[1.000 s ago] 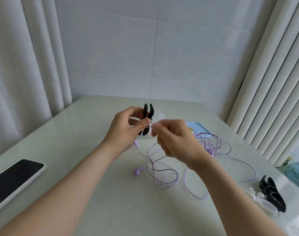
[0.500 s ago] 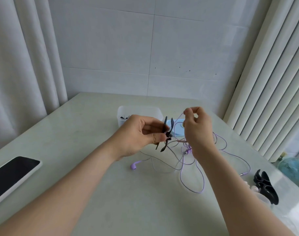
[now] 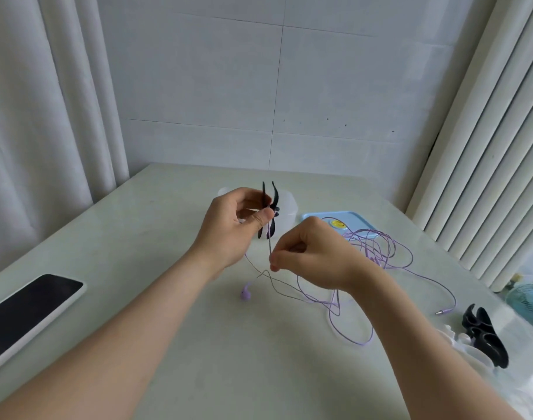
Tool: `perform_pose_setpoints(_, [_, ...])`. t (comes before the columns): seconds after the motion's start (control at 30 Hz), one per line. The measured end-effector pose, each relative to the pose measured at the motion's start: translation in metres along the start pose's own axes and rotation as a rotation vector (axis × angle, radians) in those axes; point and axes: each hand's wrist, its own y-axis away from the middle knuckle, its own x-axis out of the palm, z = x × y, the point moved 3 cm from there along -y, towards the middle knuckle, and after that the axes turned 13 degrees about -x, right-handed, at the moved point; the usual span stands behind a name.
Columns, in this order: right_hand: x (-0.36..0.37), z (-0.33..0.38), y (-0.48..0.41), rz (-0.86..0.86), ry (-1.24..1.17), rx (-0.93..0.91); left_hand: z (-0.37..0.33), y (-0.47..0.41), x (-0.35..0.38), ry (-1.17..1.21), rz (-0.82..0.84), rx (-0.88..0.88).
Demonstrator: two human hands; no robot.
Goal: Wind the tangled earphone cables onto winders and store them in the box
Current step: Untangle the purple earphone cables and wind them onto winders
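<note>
Black winder (image 3: 273, 197): upright, pinched between the thumb and curled fingers of the left hand (image 3: 232, 228), above the middle of the table (image 3: 156, 225). Purple earphone cable (image 3: 376, 256): one strand runs taut from the winder down to the right hand (image 3: 316, 256), just below and beside, whose thumb and forefinger pinch it, the other fingers curled. The remainder lies in loose tangled loops toward the right edge, with the earbud (image 3: 245, 294) near the left wrist and the jack plug (image 3: 443, 311) near the right edge. Clear box (image 3: 289, 204): behind the left hand, contents hidden. Blue lid (image 3: 326, 216): flat beside the box, cable loops across its near corner. Spare black winder (image 3: 485, 341): against white winders (image 3: 465, 347), right edge. Phone (image 3: 25, 313): left edge, screen dark.
</note>
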Motion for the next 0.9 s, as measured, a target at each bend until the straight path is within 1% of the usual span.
perform_pose_setpoints(0.03, [-0.003,0.003,0.0,-0.052,-0.068,-0.012,0.002,0.0,-0.001,-0.046,0.028,0.007])
perform_pose_setpoints(0.1, [-0.012,0.002,0.0,-0.243,-0.194,-0.034,0.006,-0.002,-0.003,-0.1,0.075,0.002])
perform_pose_setpoints(0.17, [-0.021,-0.003,0.0,-0.434,-0.275,-0.051,0.007,-0.002,-0.006,-0.071,0.14,-0.028])
perform_pose_setpoints(0.23, [-0.026,-0.008,0.0,-0.538,-0.328,-0.054,0.006,0.001,-0.005,-0.061,0.207,-0.047])
perform_pose_setpoints(0.3, [-0.03,-0.014,0.0,-0.612,-0.36,-0.05,0.006,0.005,0.0,-0.144,0.263,-0.031])
perform_pose_setpoints(0.37, [-0.037,-0.02,0.001,-0.722,-0.329,-0.014,0.006,0.009,0.007,-0.195,0.331,-0.04])
perform_pose_setpoints(0.43, [-0.044,-0.029,0.004,-0.819,-0.199,0.078,0.004,0.01,0.01,-0.124,0.371,-0.065])
perform_pose_setpoints(0.5, [-0.045,-0.041,0.005,-0.857,-0.105,0.178,-0.001,0.01,0.01,-0.031,0.386,-0.056])
perform_pose_setpoints(0.57, [-0.042,-0.05,0.005,-0.822,-0.024,0.261,-0.006,0.011,0.012,0.051,0.399,-0.046])
perform_pose_setpoints(0.6, [-0.039,-0.055,0.004,-0.763,0.034,0.302,-0.008,0.011,0.012,0.093,0.391,-0.046])
perform_pose_setpoints(0.67, [-0.031,-0.063,0.004,-0.597,0.146,0.37,-0.009,0.008,0.009,0.147,0.321,-0.042])
perform_pose_setpoints(0.73, [-0.023,-0.065,0.0,-0.431,0.236,0.391,-0.009,0.004,0.005,0.149,0.222,-0.042])
perform_pose_setpoints(0.8, [-0.015,-0.054,-0.002,-0.242,0.279,0.315,-0.006,0.002,0.002,0.159,0.141,-0.064])
perform_pose_setpoints(0.87, [-0.006,-0.031,-0.003,-0.048,0.196,0.2,-0.002,0.0,0.001,0.16,0.083,-0.079])
perform_pose_setpoints(0.9, [-0.003,-0.02,-0.002,0.02,0.137,0.147,0.001,0.0,0.001,0.15,0.061,-0.087])
